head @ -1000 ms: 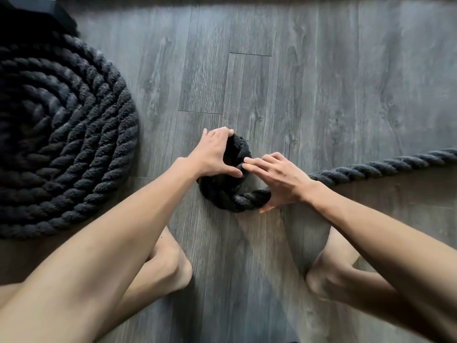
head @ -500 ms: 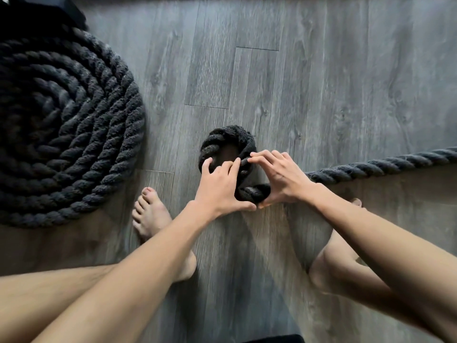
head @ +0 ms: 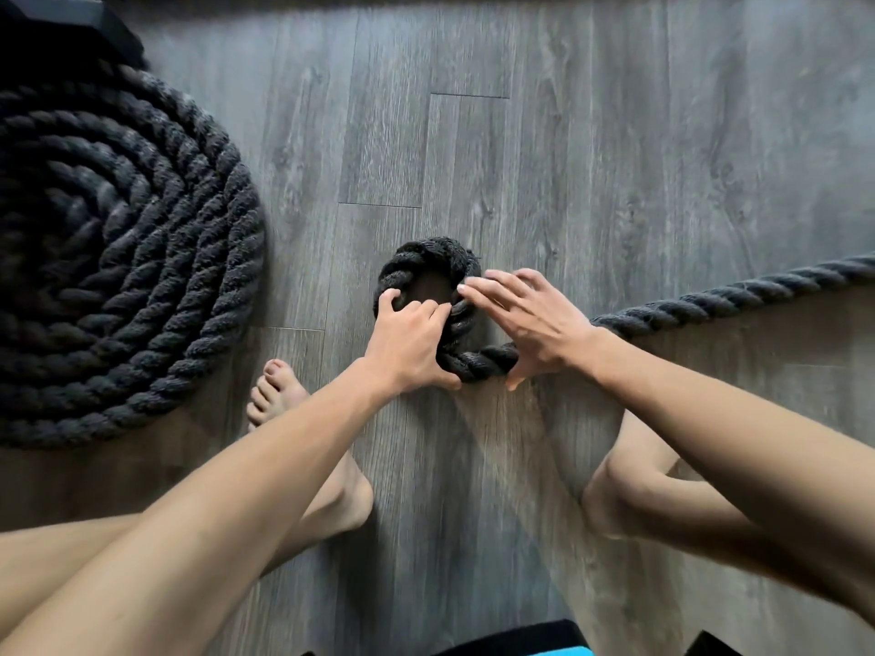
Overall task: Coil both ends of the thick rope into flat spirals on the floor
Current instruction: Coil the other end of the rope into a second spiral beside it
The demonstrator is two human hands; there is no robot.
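Sitting on: grey wood-plank floor [head: 592, 149], bare legs folded in at the near edge, left foot [head: 279, 395] flat on the planks.
Working on: small loop [head: 428, 262] of thick black rope, about mid-floor, just one open ring so far, hollow in the middle.
Left hand [head: 409, 343]: curling over the loop's near-left side, fingertips hooking into the hollow, thumb pressing the rope's outer edge at the near side, so pretty much gripping the rope.
Right hand [head: 530, 319]: lying spread over the loop's right side, fingers fanned out and reaching toward the hollow, palm pressing down where the rope leaves the ring.
Trailing off: loose rope [head: 724, 295] running from under the right hand out to the floor's right edge, lying flat.
Already done: big flat spiral [head: 156, 258] of the same rope by the left edge, several tight rings, well apart from the small loop.
Lurking: dark blurry thing with a blue patch [head: 563, 648] at the near edge, can't tell what.
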